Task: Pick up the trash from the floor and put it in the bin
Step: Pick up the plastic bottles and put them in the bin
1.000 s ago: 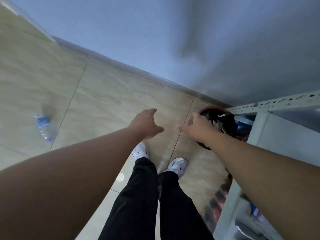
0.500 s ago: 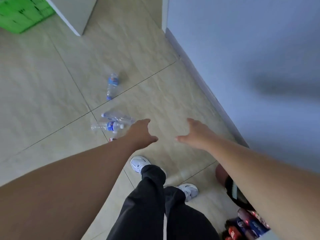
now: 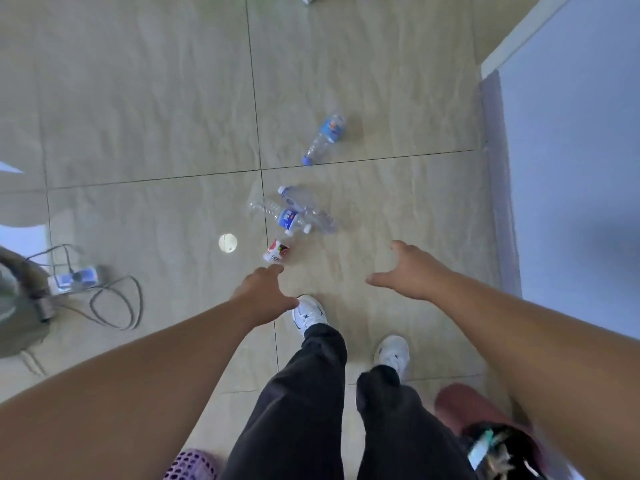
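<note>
Both hands were empty and reached out over the tiled floor [image 3: 156, 98]. Seen from the head camera, the left hand [image 3: 264, 295] hung at about 7 o'clock from the litter, fingers loosely spread and slightly curled, thumb pointing toward the white shoe [image 3: 309, 314] beneath it; it touched nothing, though its fingertips appeared just short of a small red-and-white cup [image 3: 276, 251] lying on its side. The right hand [image 3: 408, 271] was held wide open, thumb stretched to the left and fingers splayed forward, well apart from the left hand and gripping nothing. At 12 o'clock from the left hand lay the trash: the cup, then two clear plastic bottles crossed over each other, one with a blue label [image 3: 289, 218] and one crumpled [image 3: 306, 207] beneath it. Farther out in the same direction a third bottle [image 3: 325, 136] with a blue cap lay alone, near a tile joint. A round white lid [image 3: 228, 242] sat at about 9 o'clock from the cup, just beside it. The bin [image 3: 460, 407], dark red with a black liner, stood at about 5 o'clock, behind the right foot and under the right forearm. At 9 o'clock a power strip [image 3: 78, 277] with looping cables rested on the floor.
</note>
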{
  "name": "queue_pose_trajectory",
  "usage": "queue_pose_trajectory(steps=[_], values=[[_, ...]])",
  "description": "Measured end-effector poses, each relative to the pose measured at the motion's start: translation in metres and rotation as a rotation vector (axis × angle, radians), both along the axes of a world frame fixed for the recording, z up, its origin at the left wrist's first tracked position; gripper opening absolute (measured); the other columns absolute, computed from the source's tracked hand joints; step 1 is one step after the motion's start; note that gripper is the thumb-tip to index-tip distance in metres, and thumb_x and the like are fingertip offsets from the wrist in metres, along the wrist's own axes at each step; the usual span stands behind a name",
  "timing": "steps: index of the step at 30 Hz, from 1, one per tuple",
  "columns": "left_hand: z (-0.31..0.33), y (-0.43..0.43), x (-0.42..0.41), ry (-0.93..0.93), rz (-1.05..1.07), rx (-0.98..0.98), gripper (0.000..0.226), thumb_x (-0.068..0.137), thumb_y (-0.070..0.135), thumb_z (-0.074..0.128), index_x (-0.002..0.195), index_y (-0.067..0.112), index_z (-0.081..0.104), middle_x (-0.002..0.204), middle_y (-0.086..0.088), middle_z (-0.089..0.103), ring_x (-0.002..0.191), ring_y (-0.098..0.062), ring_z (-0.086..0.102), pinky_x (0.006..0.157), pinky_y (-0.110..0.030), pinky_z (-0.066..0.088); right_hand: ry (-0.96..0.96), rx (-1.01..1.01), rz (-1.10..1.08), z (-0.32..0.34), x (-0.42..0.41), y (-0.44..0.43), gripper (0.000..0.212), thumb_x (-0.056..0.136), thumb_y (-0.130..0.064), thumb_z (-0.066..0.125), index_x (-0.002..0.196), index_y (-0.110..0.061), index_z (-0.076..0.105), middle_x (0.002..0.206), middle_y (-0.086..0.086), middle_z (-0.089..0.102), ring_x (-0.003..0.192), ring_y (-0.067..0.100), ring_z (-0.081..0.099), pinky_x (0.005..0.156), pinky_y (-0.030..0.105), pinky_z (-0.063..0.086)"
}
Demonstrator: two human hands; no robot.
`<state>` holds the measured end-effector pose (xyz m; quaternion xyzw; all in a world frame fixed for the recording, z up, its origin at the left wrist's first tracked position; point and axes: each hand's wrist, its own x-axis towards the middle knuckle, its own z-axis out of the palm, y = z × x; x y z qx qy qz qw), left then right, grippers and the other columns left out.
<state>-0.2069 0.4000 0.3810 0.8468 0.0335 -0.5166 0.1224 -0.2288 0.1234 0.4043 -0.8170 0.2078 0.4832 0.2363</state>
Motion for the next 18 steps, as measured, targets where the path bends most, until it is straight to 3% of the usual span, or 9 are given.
queue_pose_trajectory(steps=[4,7,8,10,13,18], values=[[-0.013,0.018,0.002,0.058,0.121,0.049,0.085,0.077,0.044,0.074,0.152,0.025,0.038,0.145,-0.005,0.049,0.112,-0.027,0.062,0.081,-0.034,0.051,0.034,0.022,0.063,-0.023,0.034,0.012,0.094,0.07,-0.061,0.07,0.146,-0.017,0.036,0.139,0.008,0.052,0.119,0.029,0.054,0.09,0.039,0.048],[-0.025,0.02,0.009,0.091,0.203,0.063,0.082,0.077,0.043,0.075,0.149,0.024,0.042,0.144,-0.005,0.051,0.103,-0.029,0.067,0.084,-0.037,0.055,0.047,0.071,0.09,-0.042,0.055,0.015,0.057,0.072,-0.049,0.074,0.115,-0.015,0.058,0.119,0.008,0.066,0.094,0.027,0.063,0.062,0.026,0.043],[-0.029,0.019,0.013,0.099,0.237,0.067,0.081,0.077,0.044,0.076,0.148,0.024,0.043,0.144,-0.005,0.051,0.104,-0.029,0.067,0.085,-0.037,0.055,0.065,0.079,0.115,-0.049,0.064,0.017,0.058,0.073,-0.046,0.075,0.113,-0.008,0.06,0.117,0.012,0.067,0.094,0.03,0.064,0.058,0.026,0.04],[-0.039,0.018,0.021,0.096,0.318,0.075,0.079,0.077,0.043,0.076,0.147,0.024,0.044,0.144,-0.003,0.05,0.108,-0.028,0.065,0.087,-0.037,0.053,0.108,0.085,0.227,-0.062,0.086,0.022,0.068,0.074,-0.048,0.074,0.123,-0.004,0.057,0.12,0.014,0.065,0.099,0.033,0.063,0.065,0.029,0.044],[-0.064,0.013,0.041,0.076,0.358,0.074,0.077,0.078,0.042,0.077,0.146,0.023,0.046,0.144,-0.003,0.051,0.118,-0.025,0.06,0.093,-0.037,0.051,0.136,0.052,0.392,-0.085,0.121,0.031,0.084,0.074,-0.055,0.07,0.141,-0.013,0.04,0.133,0.008,0.055,0.116,0.03,0.055,0.09,0.039,0.049],[-0.116,0.004,0.066,0.066,0.45,0.032,0.074,0.075,0.039,0.076,0.143,0.025,0.05,0.138,-0.001,0.054,0.109,-0.022,0.059,0.081,-0.03,0.044,0.15,0.057,0.443,-0.132,0.158,0.039,0.087,0.077,-0.053,0.071,0.145,-0.012,0.036,0.138,0.011,0.055,0.119,0.032,0.055,0.094,0.039,0.048]])
